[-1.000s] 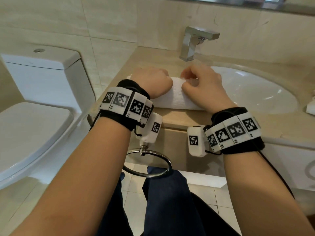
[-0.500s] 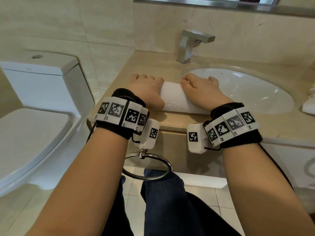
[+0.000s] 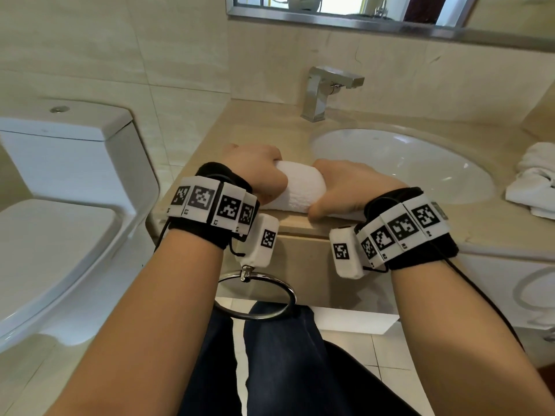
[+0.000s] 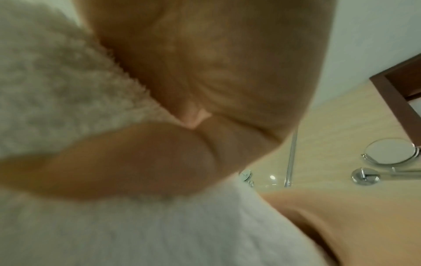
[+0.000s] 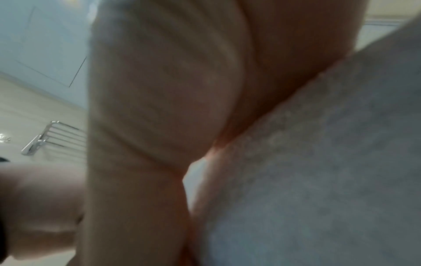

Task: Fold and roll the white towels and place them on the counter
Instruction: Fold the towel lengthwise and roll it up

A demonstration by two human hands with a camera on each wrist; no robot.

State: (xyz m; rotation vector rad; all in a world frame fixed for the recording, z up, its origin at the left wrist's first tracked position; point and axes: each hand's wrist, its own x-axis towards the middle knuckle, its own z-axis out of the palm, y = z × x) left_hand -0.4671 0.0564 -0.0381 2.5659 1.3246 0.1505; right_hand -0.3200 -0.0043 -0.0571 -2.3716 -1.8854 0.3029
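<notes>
nearest the camera, both forearms reach forward over dark trousers (image 3: 279, 364), and a metal ring (image 3: 256, 295) hangs under the counter's front edge, partly hidden by the left wrist unit. both wrist views are blurred and filled almost wholly by palm and terry cloth, so little detail of the fingers can be made out there. in the head view the fingertips of both hands are hidden behind the knuckles and the roll.

the left hand (image 3: 255, 172) sits knuckles up, fingers curled over the left end of the rolled towel (image 3: 301, 187), thumb tucked beneath it; the left wrist view shows the thumb (image 4: 127, 160) pressed into the cloth (image 4: 56, 90). the right hand (image 3: 348, 187) wraps the right end the same way, its thumb low at the counter's front lip; in the right wrist view the palm (image 5: 164, 93) lies against the towel (image 5: 318, 162). both hands are closed round the roll.

the rolled towel lies crosswise between the hands at the front edge of the beige counter (image 3: 261, 130), just left of the sink (image 3: 399, 163); only its middle shows.

beyond stand the tap (image 3: 324, 91) and the mirror's lower frame (image 3: 360, 24), cut off at the top. a heap of loose white towels (image 3: 534, 181) lies on the counter far right, cut by the frame. a toilet (image 3: 60, 190) stands to the left.
</notes>
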